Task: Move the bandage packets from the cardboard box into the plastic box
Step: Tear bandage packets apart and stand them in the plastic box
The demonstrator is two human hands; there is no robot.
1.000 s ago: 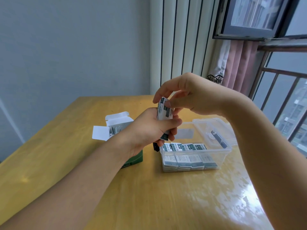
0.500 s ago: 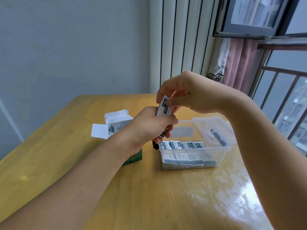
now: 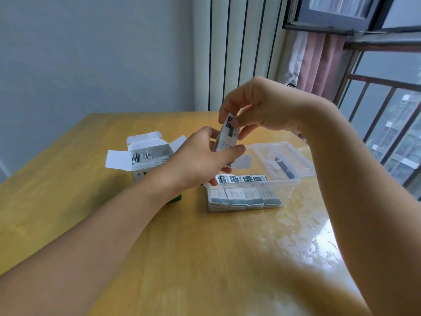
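Observation:
My left hand (image 3: 200, 160) grips a small stack of white and dark green bandage packets (image 3: 224, 139) above the near left corner of the clear plastic box (image 3: 289, 190). My right hand (image 3: 257, 110) pinches the top of that stack from above with thumb and fingers. Rows of packets (image 3: 245, 197) lie inside the plastic box. The open white and green cardboard box (image 3: 145, 147) stands to the left, partly behind my left wrist, with several packets (image 3: 141, 156) upright in it.
The plastic box's clear lid (image 3: 284, 156) lies open behind it with a dark clasp. All of this sits on a glossy yellow wooden table (image 3: 205, 258). A window with railings is at the right, a grey wall at the left.
My right hand has drawn the top of the stack up and to the right, so more of the packets shows above my left hand. The boxes have not moved.

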